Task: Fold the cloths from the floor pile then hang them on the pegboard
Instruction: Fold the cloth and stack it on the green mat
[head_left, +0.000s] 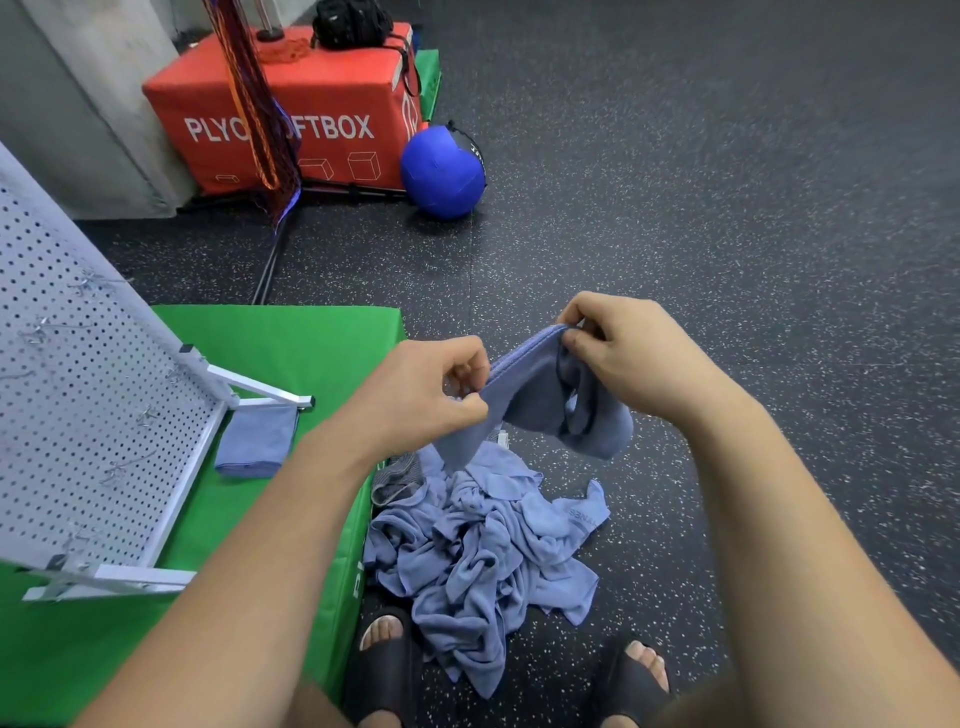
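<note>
Both hands were up over the pile, each grasping the same blue cloth. The left hand (431, 389) pinched its top hem between thumb and curled fingers. The right hand (623, 353) pinched the same hem a little farther off and to the right, so the hem ran taut between them. The rest of the cloth (545, 400) hung bunched and twisted below the right hand. Its low end came close to the top of the pile, but I could not tell whether it touched.

The pile (483, 545) lay crumpled on the floor (727, 234), against the right side of the green box (291, 338). The pegboard (93, 405) stood tilted on that box at the left, its hooks (122, 470) sticking out. 1 folded cloth (254, 441) lay on the box just beside the board's foot.

The step in hand looked like opening the cloth out before the 1st fold. To do it well, the hands should probably slide apart along the hem until each held a corner. A lift and a shake would then let the bunched part drop flat and clear of the pile. Only with 2 corners found and the cloth hanging square would a fold come out even. Folded while twisted, it would likely make a lumpy bundle that sat badly on a hook.
</note>
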